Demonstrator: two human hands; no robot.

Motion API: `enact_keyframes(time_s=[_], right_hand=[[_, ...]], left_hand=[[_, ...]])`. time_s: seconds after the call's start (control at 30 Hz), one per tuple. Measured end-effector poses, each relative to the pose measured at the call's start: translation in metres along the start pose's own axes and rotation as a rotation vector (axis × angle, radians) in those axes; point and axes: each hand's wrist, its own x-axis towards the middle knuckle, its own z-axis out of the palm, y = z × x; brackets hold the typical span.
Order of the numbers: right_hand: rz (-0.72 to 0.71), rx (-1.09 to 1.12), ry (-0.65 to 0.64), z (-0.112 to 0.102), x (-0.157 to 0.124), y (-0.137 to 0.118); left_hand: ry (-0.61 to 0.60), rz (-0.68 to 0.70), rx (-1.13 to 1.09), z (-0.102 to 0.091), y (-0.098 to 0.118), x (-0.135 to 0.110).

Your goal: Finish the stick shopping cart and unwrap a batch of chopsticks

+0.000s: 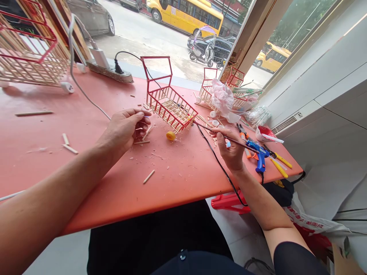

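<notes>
A small shopping-cart model (172, 109) of pale sticks with red-painted rims and a raised red handle is on the pink tabletop. My right hand (231, 151) grips a thin, dark-handled paintbrush (213, 131). The brush tip meets the red rim at the cart's near right corner. At the cart's left end is my left hand (122, 128), with fingers curled and thumb bent in. Whether it touches the cart or pinches something small, I cannot tell. A yellow cap (170, 136) sits just below the cart.
A larger stick cart (28, 57) stands at the left. A power strip (110, 71) lies by the window. At the right are a blue glue gun (260, 154), pliers (282, 160), a red cup (265, 134) and crumpled pink plastic (221, 95). Stick offcuts (149, 176) and a black cable (218, 162) cross the table.
</notes>
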Motion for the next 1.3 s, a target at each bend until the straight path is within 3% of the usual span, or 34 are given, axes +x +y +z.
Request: enact_keyframes(time_s=[0.13, 0.43, 0.77, 1.07, 1.3], right_hand=[[0.005, -0.025, 0.005, 0.001, 0.002, 0.0], [0.035, 0.101, -0.092, 0.004, -0.001, -0.001], [0.04, 0.098, -0.196, 0.008, 0.0, 0.009], [0.161, 0.18, -0.148, 0.005, 0.0, 0.005], [0.053, 0.134, -0.181, 0.006, 0.0, 0.009]], left_hand=[[-0.004, -0.002, 0.003, 0.0, 0.0, 0.001], [-0.017, 0.008, -0.009, 0.0, 0.0, 0.0], [-0.003, 0.005, -0.005, 0.001, 0.003, -0.002], [-0.011, 0.015, -0.012, 0.0, 0.003, -0.003], [0.0, 0.002, -0.004, 0.002, 0.004, -0.004]])
